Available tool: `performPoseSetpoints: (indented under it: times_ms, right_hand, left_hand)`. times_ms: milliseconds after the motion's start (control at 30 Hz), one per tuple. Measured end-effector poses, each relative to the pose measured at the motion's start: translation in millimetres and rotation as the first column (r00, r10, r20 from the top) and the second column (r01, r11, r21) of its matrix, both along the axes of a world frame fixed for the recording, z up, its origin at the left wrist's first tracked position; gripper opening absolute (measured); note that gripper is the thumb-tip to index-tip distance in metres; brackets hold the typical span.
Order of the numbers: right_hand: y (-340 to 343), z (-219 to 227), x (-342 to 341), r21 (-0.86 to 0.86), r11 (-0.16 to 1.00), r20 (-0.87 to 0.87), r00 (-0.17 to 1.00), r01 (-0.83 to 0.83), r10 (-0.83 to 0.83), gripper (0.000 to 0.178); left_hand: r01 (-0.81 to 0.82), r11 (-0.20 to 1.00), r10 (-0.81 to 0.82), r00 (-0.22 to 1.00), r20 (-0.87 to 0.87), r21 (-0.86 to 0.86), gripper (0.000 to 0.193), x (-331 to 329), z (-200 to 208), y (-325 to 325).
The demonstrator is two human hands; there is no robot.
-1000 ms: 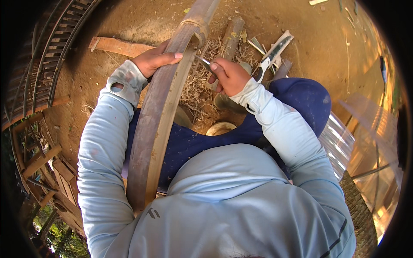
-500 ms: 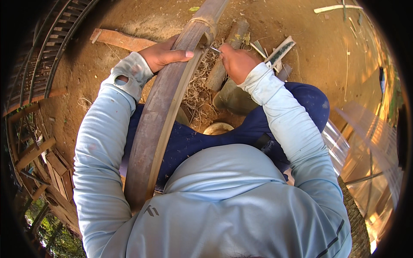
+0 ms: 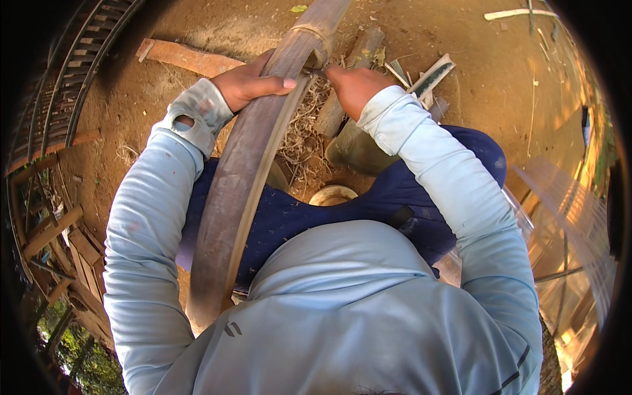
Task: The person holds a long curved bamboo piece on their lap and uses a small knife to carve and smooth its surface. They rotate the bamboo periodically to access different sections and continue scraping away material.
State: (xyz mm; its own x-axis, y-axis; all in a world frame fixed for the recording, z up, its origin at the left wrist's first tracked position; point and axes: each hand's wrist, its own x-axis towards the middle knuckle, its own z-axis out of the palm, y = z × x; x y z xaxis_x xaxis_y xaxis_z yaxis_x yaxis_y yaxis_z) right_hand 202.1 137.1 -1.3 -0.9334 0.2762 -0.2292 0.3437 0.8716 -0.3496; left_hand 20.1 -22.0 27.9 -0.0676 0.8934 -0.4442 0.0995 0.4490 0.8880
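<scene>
A long split length of brown bamboo (image 3: 240, 164) slants across my lap, from beside my left side up past the far edge of the head view. My left hand (image 3: 253, 84) grips it near its upper part, thumb lying over the face and fingers behind. The bamboo has a raised ring at a joint just beyond that hand. At its right edge, below the joint, my right hand (image 3: 357, 89) is closed on a knife (image 3: 317, 71). Only a narrow dark bit of the blade shows against the bamboo; the handle is hidden in my fist.
Fibrous shavings (image 3: 304, 128) lie on the dirt between my feet, with a short log (image 3: 332, 112) beside them. A small round bowl (image 3: 333, 195) sits near my lap. Bamboo offcuts (image 3: 431, 76) lie at right, a reddish plank (image 3: 187, 58) at left. Slatted wood (image 3: 62, 79) stands far left.
My right hand has moved slightly left, up against the bamboo's edge, and turned, so less of the blade shows. My left hand keeps its grip in the same place.
</scene>
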Motion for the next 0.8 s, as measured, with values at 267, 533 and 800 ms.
performPoseSetpoints:
  times_ms: [267, 533, 800]
  right_hand:
    - [-1, 1, -9, -0.049, 0.999, -0.004, 1.000, 0.012, -0.012, 0.021]
    - [18, -13, 2, -0.033, 0.997, -0.047, 0.997, -0.065, 0.063, 0.021]
    - [14, -14, 24, -0.078, 0.997, -0.012, 1.000, -0.010, 0.009, 0.020]
  left_hand:
    - [0.024, 1.000, -0.024, 0.999, -0.042, 0.004, 0.101, 0, -4, 1]
    - [0.016, 1.000, -0.015, 0.992, -0.127, 0.011, 0.099, 7, -5, 5]
    - [0.012, 1.000, -0.012, 0.996, -0.087, -0.007, 0.102, 12, 3, 7]
